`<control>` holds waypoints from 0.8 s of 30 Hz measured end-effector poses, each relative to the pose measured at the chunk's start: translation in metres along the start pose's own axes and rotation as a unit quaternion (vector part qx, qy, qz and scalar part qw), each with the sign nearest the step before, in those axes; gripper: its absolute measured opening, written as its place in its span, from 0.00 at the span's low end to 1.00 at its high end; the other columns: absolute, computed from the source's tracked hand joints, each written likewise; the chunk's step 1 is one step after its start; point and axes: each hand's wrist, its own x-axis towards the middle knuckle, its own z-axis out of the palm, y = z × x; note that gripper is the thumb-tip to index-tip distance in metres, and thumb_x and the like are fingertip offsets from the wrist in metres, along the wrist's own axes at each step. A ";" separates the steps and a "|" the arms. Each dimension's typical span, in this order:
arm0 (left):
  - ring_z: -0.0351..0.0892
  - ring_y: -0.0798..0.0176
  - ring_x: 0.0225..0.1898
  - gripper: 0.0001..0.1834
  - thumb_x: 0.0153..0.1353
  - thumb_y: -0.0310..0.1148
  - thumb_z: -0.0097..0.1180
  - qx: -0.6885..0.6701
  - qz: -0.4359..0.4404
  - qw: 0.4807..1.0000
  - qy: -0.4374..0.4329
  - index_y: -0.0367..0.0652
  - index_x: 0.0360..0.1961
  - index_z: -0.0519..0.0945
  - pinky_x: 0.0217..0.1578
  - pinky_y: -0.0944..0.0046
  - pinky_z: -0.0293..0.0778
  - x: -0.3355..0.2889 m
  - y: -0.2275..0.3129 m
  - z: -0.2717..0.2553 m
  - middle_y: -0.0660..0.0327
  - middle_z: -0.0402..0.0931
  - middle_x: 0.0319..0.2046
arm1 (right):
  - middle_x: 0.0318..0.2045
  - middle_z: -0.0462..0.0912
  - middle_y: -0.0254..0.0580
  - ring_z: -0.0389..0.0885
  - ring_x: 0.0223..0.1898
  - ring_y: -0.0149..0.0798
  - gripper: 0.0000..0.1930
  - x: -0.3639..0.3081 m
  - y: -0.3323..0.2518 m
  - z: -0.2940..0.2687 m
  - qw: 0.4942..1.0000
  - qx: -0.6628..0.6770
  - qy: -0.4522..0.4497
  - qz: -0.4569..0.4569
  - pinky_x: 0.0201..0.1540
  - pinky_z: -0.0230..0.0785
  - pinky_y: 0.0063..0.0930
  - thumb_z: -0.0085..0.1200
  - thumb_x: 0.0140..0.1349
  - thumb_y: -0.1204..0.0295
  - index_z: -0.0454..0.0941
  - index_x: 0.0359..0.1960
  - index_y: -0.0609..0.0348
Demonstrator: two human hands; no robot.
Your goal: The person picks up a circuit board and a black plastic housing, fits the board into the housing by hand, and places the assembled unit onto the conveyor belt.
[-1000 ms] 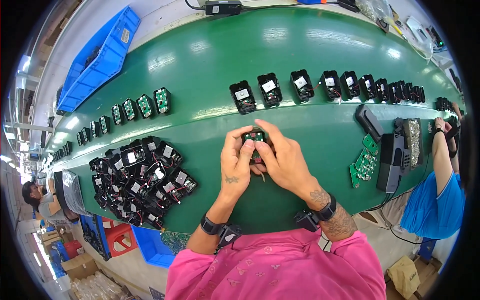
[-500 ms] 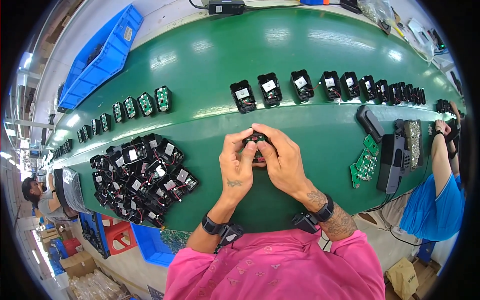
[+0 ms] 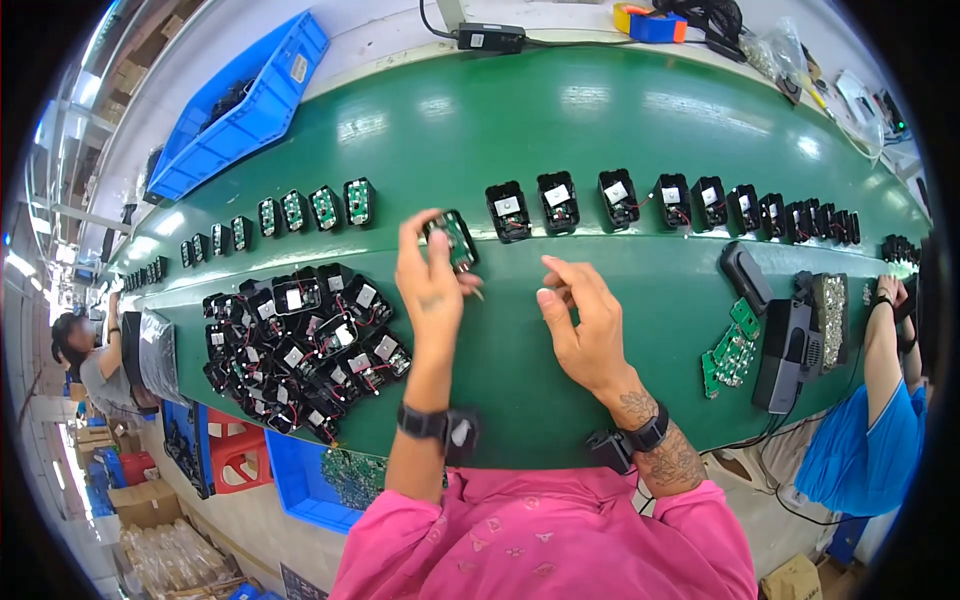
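My left hand [image 3: 430, 275] grips a small black housing with a green circuit board [image 3: 452, 243] set in its open face, raised above the green table. My right hand [image 3: 585, 320] is off to the right with fingers apart and nothing in it. Just beyond, a row of open black housings [image 3: 508, 212] with white-labelled parts and thin wires runs to the right. To the left, a second row of housings fitted with green boards [image 3: 358, 202] curves away. A heap of black housings [image 3: 300, 350] with wires lies left of my left forearm.
Loose green boards [image 3: 732, 350], a dark grey box-shaped device [image 3: 787, 355] and a tray of small parts [image 3: 829, 320] lie on the right. A blue crate [image 3: 290, 90] stands at the far left. A co-worker in blue [image 3: 850, 440] sits at right, another person [image 3: 100, 375] at left.
My hands have parted. The left has carried the housing with its board up and to the left; the right has let go and opened. The view has shifted slightly.
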 end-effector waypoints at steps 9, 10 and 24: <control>0.85 0.50 0.31 0.20 0.72 0.35 0.46 0.318 0.109 0.937 0.091 0.42 0.62 0.73 0.32 0.55 0.80 0.094 -0.020 -0.018 0.47 0.81 0.38 | 0.33 0.81 0.45 0.80 0.30 0.37 0.06 0.006 -0.003 -0.008 0.999 0.028 0.032 0.000 0.32 0.73 0.27 0.56 0.66 0.76 0.80 0.40 0.66; 0.85 0.43 0.37 0.22 0.71 0.36 0.47 0.424 0.206 0.869 0.149 0.43 0.64 0.72 0.40 0.50 0.81 0.093 -0.021 -0.022 0.44 0.82 0.42 | 0.32 0.81 0.45 0.80 0.30 0.38 0.05 0.006 -0.002 -0.009 0.999 0.023 0.035 -0.014 0.31 0.72 0.27 0.56 0.66 0.77 0.81 0.39 0.66; 0.82 0.55 0.44 0.41 0.46 0.35 0.74 0.241 0.310 0.901 -0.185 0.48 0.64 0.74 0.37 0.62 0.83 -0.011 0.000 0.027 0.52 0.74 0.55 | 0.30 0.82 0.53 0.83 0.31 0.55 0.20 0.002 0.005 -0.013 0.988 -0.130 0.081 0.031 0.31 0.74 0.46 0.62 0.62 0.60 0.76 0.45 0.66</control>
